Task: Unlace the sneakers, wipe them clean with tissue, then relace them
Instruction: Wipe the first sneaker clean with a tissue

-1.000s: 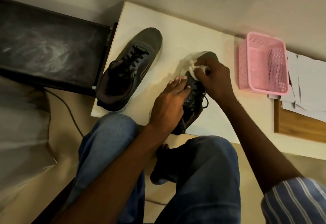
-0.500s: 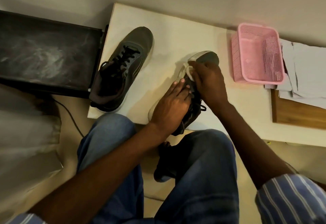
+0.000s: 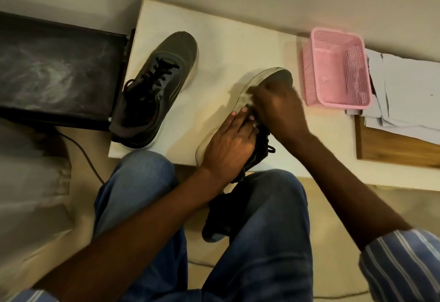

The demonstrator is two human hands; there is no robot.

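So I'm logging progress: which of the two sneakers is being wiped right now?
The dark grey sneaker nearer the pink basket: both hands are on it, tissue against its sole edge. The other laced sneaker lies untouched.

Right hand [image 3: 277,106] shifts along the tilted sneaker [image 3: 271,78]: 1 s ago it sits at the toe with the tissue [image 3: 245,98] bunched clearly under the fingers, 0.5 s ago it's pulled back toward the laces, now it's mid-forefoot again and motion-blurred, so the wiping stroke runs back and forth along the sole edge. Tissue shows less than before, only a pale smear at the sole rim beside the knuckles. More of the toe cap is exposed now. Left hand [image 3: 228,144] creeps slightly forward on the upper, fingertips now just beside the right hand.
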